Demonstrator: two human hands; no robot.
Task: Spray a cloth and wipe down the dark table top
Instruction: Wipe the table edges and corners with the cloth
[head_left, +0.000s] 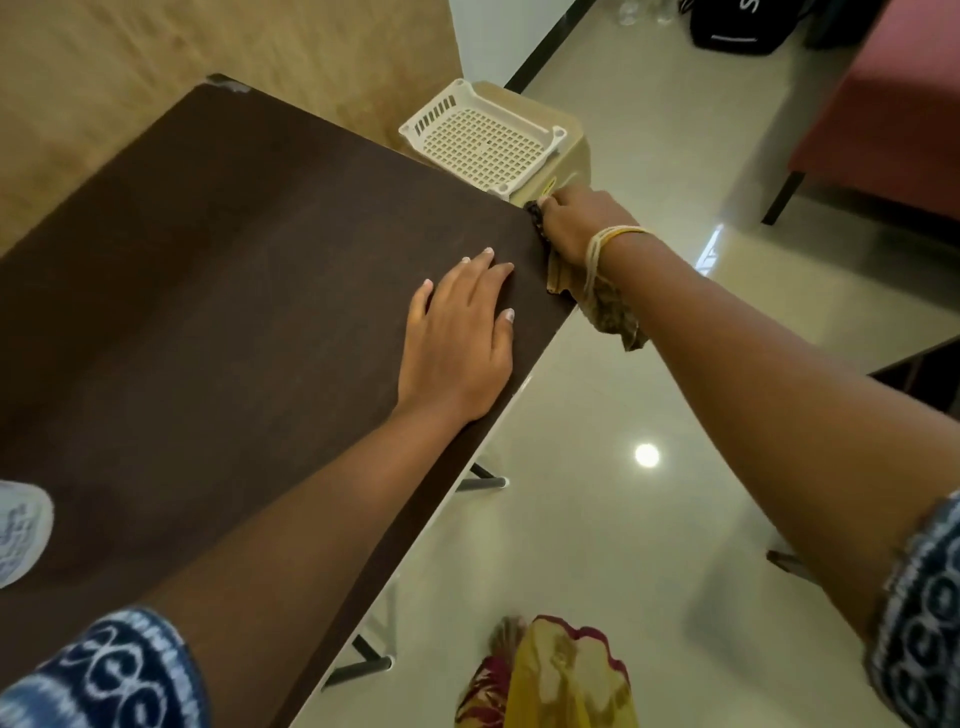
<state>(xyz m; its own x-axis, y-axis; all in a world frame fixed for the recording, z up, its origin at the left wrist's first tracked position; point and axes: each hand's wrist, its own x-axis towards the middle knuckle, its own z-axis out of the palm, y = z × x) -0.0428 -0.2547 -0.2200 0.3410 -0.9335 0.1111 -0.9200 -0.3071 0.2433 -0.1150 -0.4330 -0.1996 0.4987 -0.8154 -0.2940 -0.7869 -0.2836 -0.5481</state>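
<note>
in the head view, a dark brown counter (208, 291) fills the left and middle of the frame. the left hand (457, 338) lies flat on it near its right edge, in the middle of the frame, with the fingers straight and spread a little. it holds nothing.

the right hand (576, 223) is at the far right corner of the counter, just right of the middle, a bit above the left hand. its fingers are curled around a tan cloth (602, 306) and press it against the counter's edge. part of the cloth hangs down below the wrist, off the side of the counter. yellow and cream bangles (608, 244) sit on that wrist.

just past the corner, in the upper middle of the frame, a white plastic tray (483, 140) with little holes sits on a beige stool (566, 176). a shiny pale floor (675, 467) fills the right side. a white blurry thing (21, 530) shows at the lower left edge of the counter; i cannot tell what it is. blue and white patterned sleeves (104, 675) show in the bottom corners.
</note>
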